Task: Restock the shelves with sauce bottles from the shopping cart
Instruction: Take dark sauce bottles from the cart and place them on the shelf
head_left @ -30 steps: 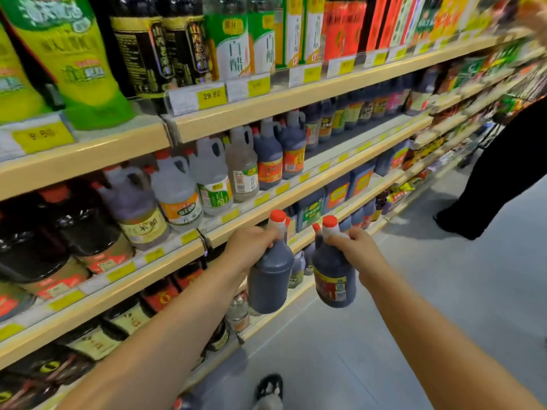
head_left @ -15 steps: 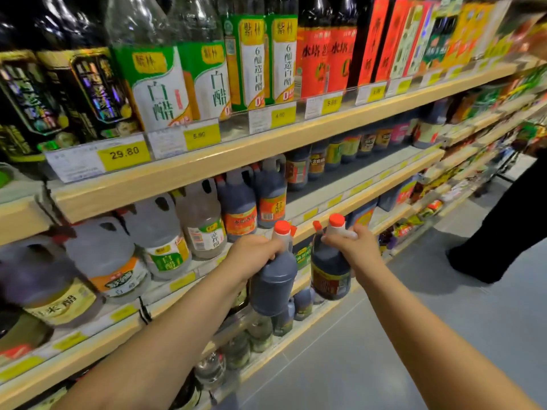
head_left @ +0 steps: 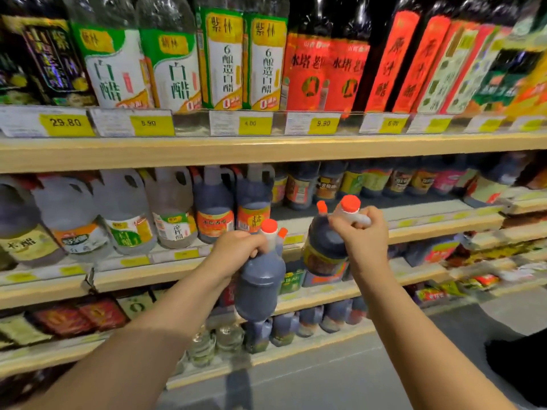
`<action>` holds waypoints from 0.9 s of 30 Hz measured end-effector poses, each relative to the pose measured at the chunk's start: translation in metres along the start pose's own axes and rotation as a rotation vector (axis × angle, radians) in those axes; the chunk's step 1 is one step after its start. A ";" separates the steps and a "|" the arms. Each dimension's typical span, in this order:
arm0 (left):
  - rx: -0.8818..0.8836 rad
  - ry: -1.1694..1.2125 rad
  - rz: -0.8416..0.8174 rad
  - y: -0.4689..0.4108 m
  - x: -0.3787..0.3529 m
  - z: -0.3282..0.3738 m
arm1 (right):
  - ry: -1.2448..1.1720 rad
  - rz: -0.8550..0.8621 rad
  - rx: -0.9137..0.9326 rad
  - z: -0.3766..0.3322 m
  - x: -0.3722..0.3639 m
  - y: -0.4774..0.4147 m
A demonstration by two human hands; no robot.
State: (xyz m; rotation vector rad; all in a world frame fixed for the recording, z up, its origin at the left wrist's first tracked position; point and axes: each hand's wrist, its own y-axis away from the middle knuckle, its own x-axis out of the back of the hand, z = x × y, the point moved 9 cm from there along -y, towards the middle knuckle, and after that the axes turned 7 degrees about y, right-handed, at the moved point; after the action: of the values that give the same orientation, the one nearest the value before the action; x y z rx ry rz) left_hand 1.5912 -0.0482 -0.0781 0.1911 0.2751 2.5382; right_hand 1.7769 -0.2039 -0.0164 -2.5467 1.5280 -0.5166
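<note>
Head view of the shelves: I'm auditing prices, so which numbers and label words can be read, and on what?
"29.80": leftmost yellow price tag.
"5.90": second tag.
"9.90": tag under the red labels.
"白醋": green-and-white bottle label.
"米醋": jug label, lower left.
Other price tags and the label on the held sauce bottle: too blurred.

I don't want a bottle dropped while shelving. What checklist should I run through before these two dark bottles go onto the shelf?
1. Grip of left hand round the neck of the left bottle: ok.
2. Grip of right hand round the top of the right bottle: ok.
3. Red caps in place: ok.
4. Bare strip on the middle shelf, right of the orange-label jugs: ok.
5. Labels match shelf neighbours: cannot tell, blurred.
</note>
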 end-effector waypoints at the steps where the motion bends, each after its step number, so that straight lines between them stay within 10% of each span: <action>1: -0.004 0.012 0.029 0.000 -0.001 0.001 | -0.032 0.004 0.025 -0.003 0.002 -0.004; 27: -0.056 0.019 0.235 -0.023 0.003 0.003 | -0.141 -0.306 0.196 0.016 -0.107 -0.109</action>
State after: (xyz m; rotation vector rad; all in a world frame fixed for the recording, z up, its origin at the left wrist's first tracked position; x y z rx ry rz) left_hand 1.6016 -0.0279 -0.0807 0.1869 0.1989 2.7784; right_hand 1.8268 -0.0596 -0.0245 -2.6085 0.9953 -0.4804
